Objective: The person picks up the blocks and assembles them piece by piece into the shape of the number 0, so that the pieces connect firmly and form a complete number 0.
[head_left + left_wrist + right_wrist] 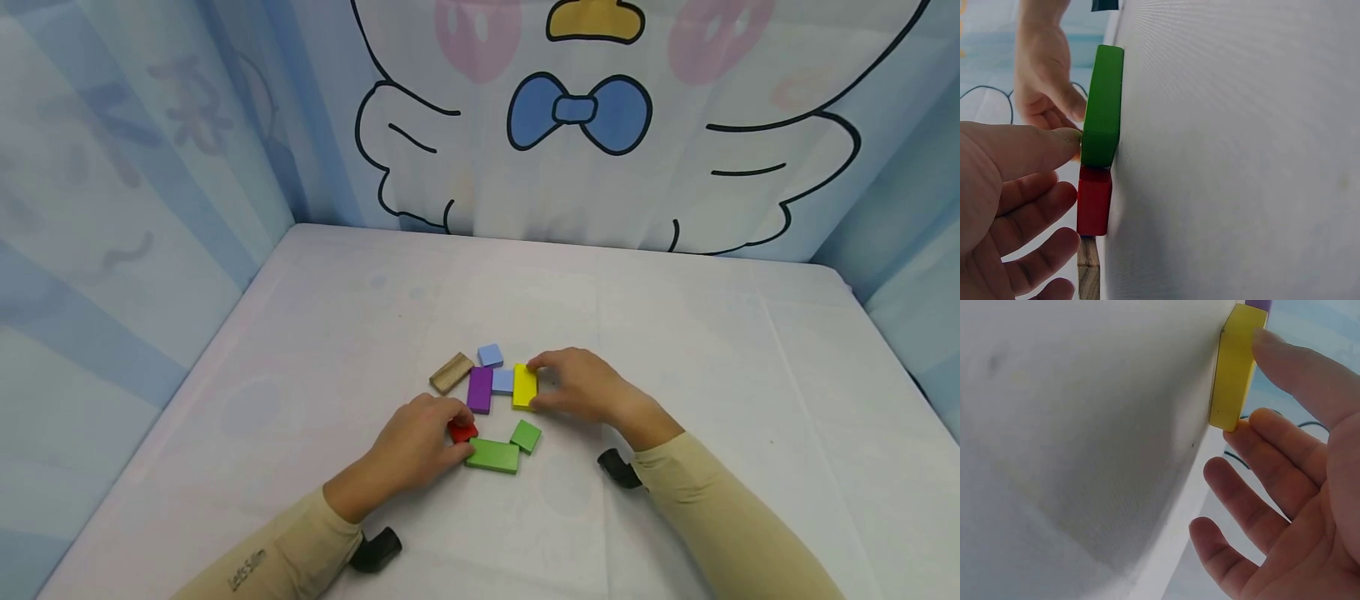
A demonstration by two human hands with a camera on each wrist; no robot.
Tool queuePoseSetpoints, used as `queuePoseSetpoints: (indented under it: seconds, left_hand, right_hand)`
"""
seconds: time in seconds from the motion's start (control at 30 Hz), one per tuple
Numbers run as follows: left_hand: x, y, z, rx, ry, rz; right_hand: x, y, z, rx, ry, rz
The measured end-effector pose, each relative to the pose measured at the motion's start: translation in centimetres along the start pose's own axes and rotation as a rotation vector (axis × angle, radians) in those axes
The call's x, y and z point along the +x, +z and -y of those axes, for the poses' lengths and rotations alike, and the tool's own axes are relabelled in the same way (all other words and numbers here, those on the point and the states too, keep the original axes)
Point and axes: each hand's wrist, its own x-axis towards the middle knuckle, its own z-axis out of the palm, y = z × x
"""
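Pinching a yellow rectangular block

The right hand held the block by its ends between thumb and forefinger; a pale-blue square block sat between it and a purple rectangular block. The left hand had its thumb touching a green rectangular block, its forefinger at a small red block; whether it gripped either, I could not tell. All lay on the white-covered table.
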Motion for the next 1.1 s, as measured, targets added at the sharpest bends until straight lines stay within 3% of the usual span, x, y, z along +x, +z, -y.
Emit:
queuePoseSetpoints:
  seconds: [0.53, 1.1]
  left_hand:
    - [-0.05, 0.05, 0.0, -0.009, -0.012, 0.017]
    - [-0.06, 0.12, 0.09, 0.004, 0.018, -0.014]
  right_hand:
    - [0.0, 0.2, 0.3, -0.018, 0.007, 0.003]
    - [-0.67, 0.07, 0.47, -0.043, 0.017, 0.021]
